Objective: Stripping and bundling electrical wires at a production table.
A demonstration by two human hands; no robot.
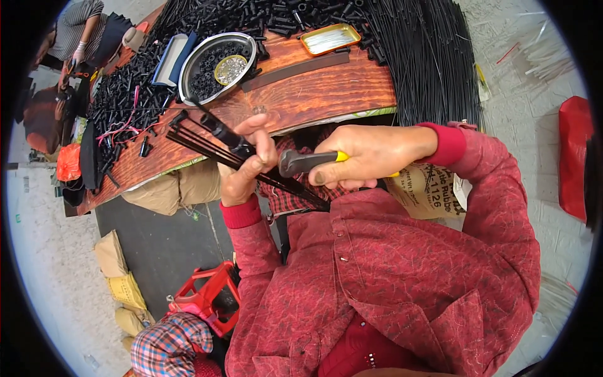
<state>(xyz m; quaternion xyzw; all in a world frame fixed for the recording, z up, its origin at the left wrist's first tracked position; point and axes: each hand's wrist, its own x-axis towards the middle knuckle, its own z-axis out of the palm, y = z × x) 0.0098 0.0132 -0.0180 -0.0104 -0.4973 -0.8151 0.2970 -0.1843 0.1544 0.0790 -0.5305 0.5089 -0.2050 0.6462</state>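
Red sleeves come up from the lower edge to both hands, which meet just in front of the chest. The left hand (246, 164) is clenched around a bundle of thin black rods (207, 141) that juts up and left over the desk (314, 94), its far end capped by a black tube. The right hand (370, 154) is clenched on a yellow-handled tool (308, 162) whose dark head touches the rods just beside the left fingers (267, 151). By the look of it, the step in hand is working the rod bundle with the tool; the next move would call for a firm left grip while the tool bears on the rods.

Farther out on the wooden desk, a round metal bowl (188, 75) holds small black parts and a small round dish of pale bits. A shallow yellow-rimmed tray (330, 39) holds something silvery, too small to tell. Loose black pieces (119, 94) are heaped at left, and long black rods (427, 56) fan out at right.
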